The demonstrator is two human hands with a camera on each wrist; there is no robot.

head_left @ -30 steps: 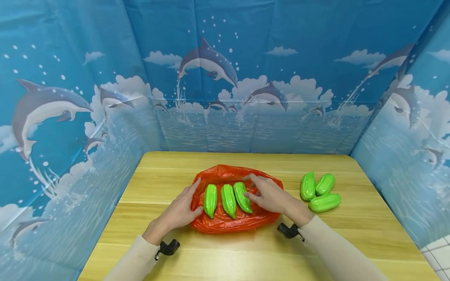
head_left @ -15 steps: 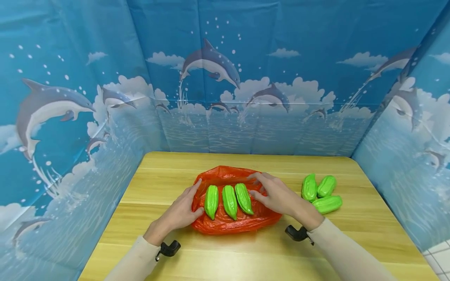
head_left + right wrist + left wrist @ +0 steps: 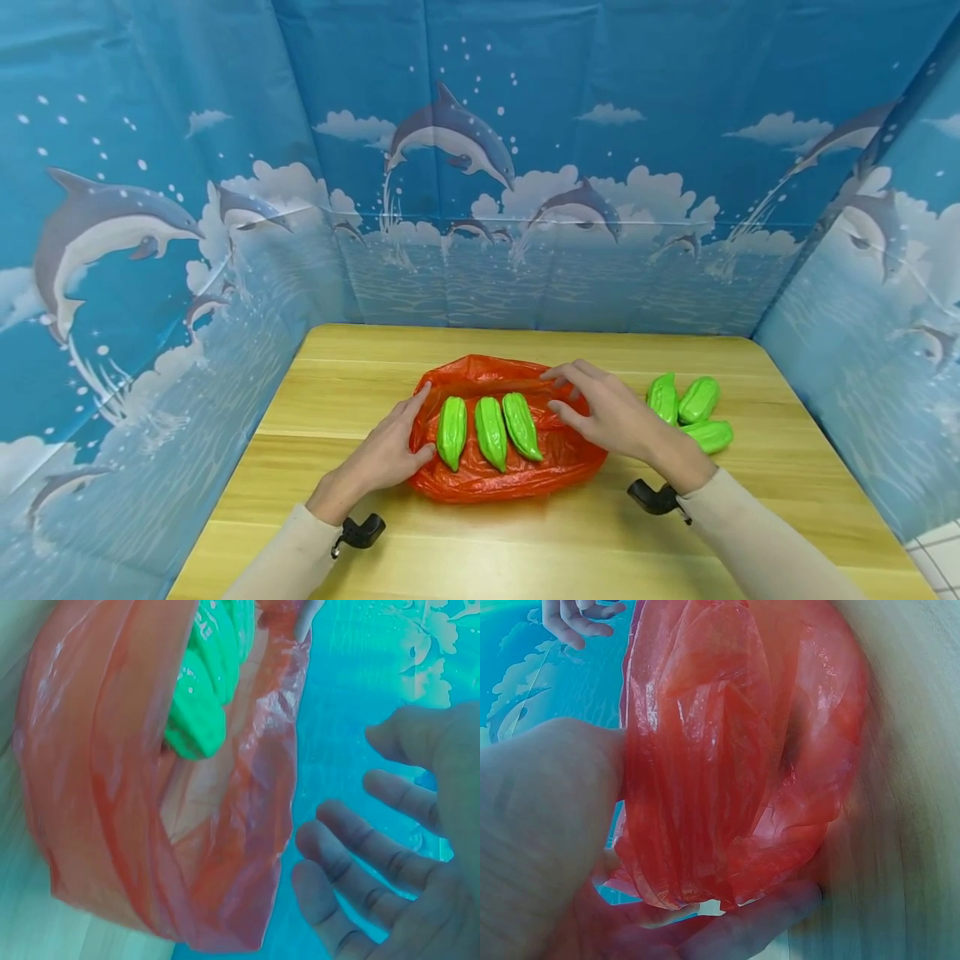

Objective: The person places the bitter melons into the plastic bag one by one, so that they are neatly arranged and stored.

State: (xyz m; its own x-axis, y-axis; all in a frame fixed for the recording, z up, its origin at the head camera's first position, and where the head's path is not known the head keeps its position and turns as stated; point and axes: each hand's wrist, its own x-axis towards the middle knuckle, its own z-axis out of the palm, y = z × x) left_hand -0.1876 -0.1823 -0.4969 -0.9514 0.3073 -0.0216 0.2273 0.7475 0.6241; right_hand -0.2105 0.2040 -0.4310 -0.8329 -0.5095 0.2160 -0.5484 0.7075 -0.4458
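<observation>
A red plastic bag [image 3: 480,487] lies spread open on the table. Three glossy, ridged green gourd-like pieces rest in it side by side: a left one [image 3: 452,433], a middle one [image 3: 491,433] and a right one [image 3: 522,426]. My left hand [image 3: 386,442] holds the bag's left edge, its thumb over the rim; in the left wrist view its fingers [image 3: 750,922] lie at the bag's outside. Over the bag's right end hovers my right hand [image 3: 611,408], fingers loosely bent, holding nothing. The right wrist view shows those fingers [image 3: 360,847] apart from the bag.
Three more green gourd-like pieces [image 3: 699,400] lie grouped at the table's right, partly behind my right forearm. The wooden table [image 3: 360,350] has a blue dolphin-print curtain [image 3: 487,275] along its back and sides. Black cameras [image 3: 363,531] sit at both wrists.
My right hand has drawn back to the right, away from the rightmost gourd-like piece in the bag. The left hand stays at the bag's edge. The head view has shifted slightly.
</observation>
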